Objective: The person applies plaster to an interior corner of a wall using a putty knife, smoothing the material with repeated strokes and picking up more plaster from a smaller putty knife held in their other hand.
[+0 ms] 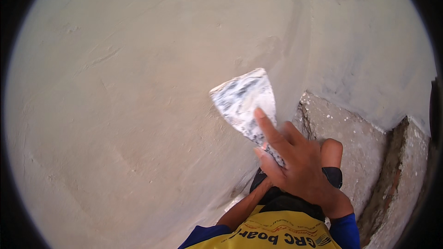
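My right hand [300, 161] is closed around the lower end of a putty knife [247, 101]. Its index finger lies stretched along the blade, with the thumb at the near side. White and grey filler smears cover the wide blade, whose broad edge points up and left over the plastered wall [138, 87]. I cannot tell whether that edge touches the surface. From the lower edge my left forearm [249, 205] reaches up and passes behind the right hand, so the left hand and its fingers are hidden.
Right of my hand, rough broken masonry [341, 124] juts out below the smoother plaster, with a deep groove [385, 189] running down it. A dark upright edge [434, 106] stands at the far right. My bent knee [331, 152] shows beside the right hand.
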`<state>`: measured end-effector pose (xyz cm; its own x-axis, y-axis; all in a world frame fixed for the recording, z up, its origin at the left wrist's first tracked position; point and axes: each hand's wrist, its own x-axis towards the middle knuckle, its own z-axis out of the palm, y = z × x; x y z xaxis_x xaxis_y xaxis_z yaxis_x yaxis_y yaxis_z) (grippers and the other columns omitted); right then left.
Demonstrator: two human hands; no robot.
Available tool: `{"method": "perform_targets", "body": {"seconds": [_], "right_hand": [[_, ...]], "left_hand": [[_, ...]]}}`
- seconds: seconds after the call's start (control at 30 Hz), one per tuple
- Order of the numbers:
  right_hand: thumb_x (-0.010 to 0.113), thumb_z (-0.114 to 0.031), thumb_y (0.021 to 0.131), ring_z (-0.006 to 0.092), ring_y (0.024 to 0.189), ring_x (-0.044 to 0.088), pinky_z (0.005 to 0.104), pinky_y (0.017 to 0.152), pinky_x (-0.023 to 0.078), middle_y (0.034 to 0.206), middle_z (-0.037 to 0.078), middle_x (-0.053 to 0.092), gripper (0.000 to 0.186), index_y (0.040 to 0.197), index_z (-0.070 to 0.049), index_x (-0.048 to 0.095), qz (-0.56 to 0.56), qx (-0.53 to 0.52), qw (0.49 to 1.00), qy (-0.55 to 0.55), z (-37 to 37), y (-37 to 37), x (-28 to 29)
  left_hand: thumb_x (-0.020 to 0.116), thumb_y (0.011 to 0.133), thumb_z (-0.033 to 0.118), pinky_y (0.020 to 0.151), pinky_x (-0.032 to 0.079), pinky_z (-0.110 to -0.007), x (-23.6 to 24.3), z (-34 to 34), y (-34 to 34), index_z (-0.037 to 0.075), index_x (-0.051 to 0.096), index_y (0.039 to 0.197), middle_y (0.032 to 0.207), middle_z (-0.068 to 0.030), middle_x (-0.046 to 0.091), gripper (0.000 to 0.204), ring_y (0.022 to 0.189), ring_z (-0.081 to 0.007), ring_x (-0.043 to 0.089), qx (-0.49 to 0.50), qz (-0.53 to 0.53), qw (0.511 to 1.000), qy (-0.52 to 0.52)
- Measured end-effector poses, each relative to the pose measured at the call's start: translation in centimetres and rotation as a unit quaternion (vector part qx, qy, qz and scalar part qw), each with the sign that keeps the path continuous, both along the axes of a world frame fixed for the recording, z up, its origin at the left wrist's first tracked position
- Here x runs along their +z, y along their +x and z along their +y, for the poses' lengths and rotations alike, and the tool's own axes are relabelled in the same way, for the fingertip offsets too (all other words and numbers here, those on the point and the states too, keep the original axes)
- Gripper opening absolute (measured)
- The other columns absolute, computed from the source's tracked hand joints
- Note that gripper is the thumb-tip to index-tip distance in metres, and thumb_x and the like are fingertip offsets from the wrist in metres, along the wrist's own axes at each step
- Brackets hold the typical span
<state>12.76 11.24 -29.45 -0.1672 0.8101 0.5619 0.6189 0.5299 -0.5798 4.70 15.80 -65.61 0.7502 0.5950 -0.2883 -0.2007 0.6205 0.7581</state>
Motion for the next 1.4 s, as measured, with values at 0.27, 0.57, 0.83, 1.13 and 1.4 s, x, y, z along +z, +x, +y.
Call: {"method": "perform_targets", "body": {"seconds": [0.27, 0.57, 0.83, 1.13, 1.4], "right_hand": [[0.071, -0.015, 0.081, 0.0157, 0.053, 0.053, 0.0292, 0.045, 0.045, 0.082, 0.005, 0.052, 0.067, 0.143, -0.009, 0.047, -0.126, 0.051, 0.991, 0.012, -0.5, 2.6, -3.6], [0.065, -0.018, 0.086, 0.0226, 0.060, 0.059, 0.0337, 0.054, 0.051, 0.077, 0.006, 0.053, 0.065, 0.146, -0.014, 0.042, -0.124, 0.021, 0.992, -0.027, 1.2, 3.0, -4.5], [0.061, -0.017, 0.090, 0.0207, 0.062, 0.063, 0.0321, 0.055, 0.053, 0.092, 0.009, 0.064, 0.057, 0.144, -0.011, 0.044, -0.099, -0.020, 0.995, -0.022, 0.0, 9.1, -5.5], [0.051, -0.021, 0.098, 0.0089, 0.055, 0.059, 0.0177, 0.038, 0.040, 0.084, 0.012, 0.067, 0.027, 0.107, 0.002, 0.060, 0.414, -0.019, 0.866, -0.280, -3.2, 17.8, -9.6], [0.055, -0.023, 0.098, 0.0096, 0.062, 0.059, 0.0240, 0.056, 0.047, 0.085, 0.008, 0.066, 0.025, 0.099, 0.001, 0.063, 0.319, -0.055, 0.920, -0.222, -2.9, 18.1, -6.9]], "left_hand": [[0.054, 0.101, 0.034, 0.072, 0.045, -0.025, -0.2, -0.4, -0.4, 0.008, 0.060, 0.110, 0.091, -0.0002, 0.061, 0.028, 0.080, -0.0102, 0.057, 0.008, -0.001, 1.000, 0.014], [0.051, 0.102, 0.033, 0.072, 0.045, -0.025, 0.1, -1.8, -0.8, 0.009, 0.059, 0.111, 0.091, 0.0007, 0.060, 0.027, 0.081, -0.0103, 0.057, 0.088, 0.059, 0.994, -0.039], [0.047, 0.104, 0.027, 0.074, 0.048, -0.026, -0.1, -0.7, -0.5, 0.005, 0.057, 0.121, 0.097, -0.0038, 0.063, 0.030, 0.084, -0.0121, 0.059, 0.017, 0.014, 1.000, -0.002], [0.047, 0.102, 0.021, 0.049, 0.050, -0.026, 12.6, 1.4, 1.6, -0.001, 0.059, 0.109, 0.091, -0.0139, 0.070, 0.026, 0.066, -0.0180, 0.068, 0.108, 0.081, 0.972, 0.192], [0.045, 0.103, 0.021, 0.054, 0.050, -0.024, 26.2, 1.2, 0.7, -0.004, 0.057, 0.107, 0.083, -0.0149, 0.069, 0.028, 0.065, -0.0161, 0.066, 0.061, 0.067, 0.969, 0.228]]}}
